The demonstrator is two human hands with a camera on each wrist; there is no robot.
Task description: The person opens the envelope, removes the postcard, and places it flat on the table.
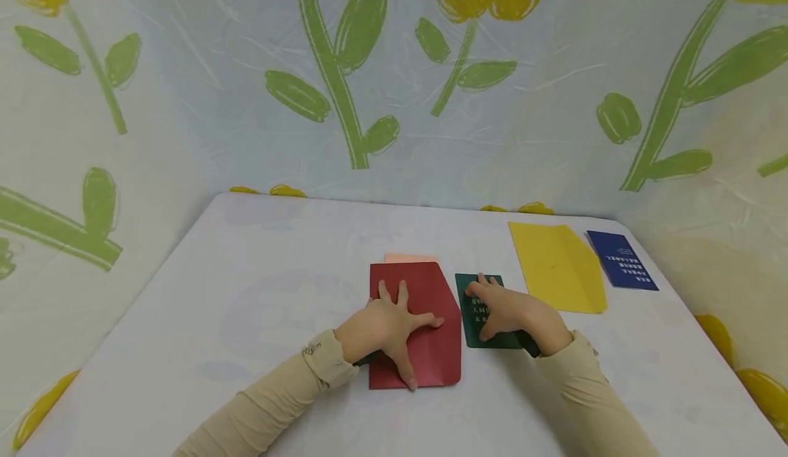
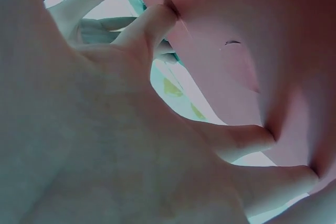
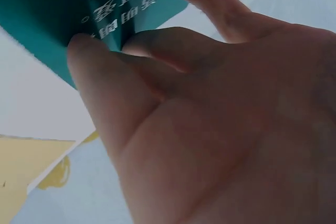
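On the counter, my left hand spreads over the red envelope, pink paper partly hidden behind it. My right hand, relaxed, touches the green card, near a yellow envelope and blue card.

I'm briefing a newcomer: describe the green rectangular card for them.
On the white table, look between the red paper envelope and yellow paper envelope. The green rectangular card lies there under the right grip; unlike both envelopes, it bears pale print.

Card between two envelopes on table
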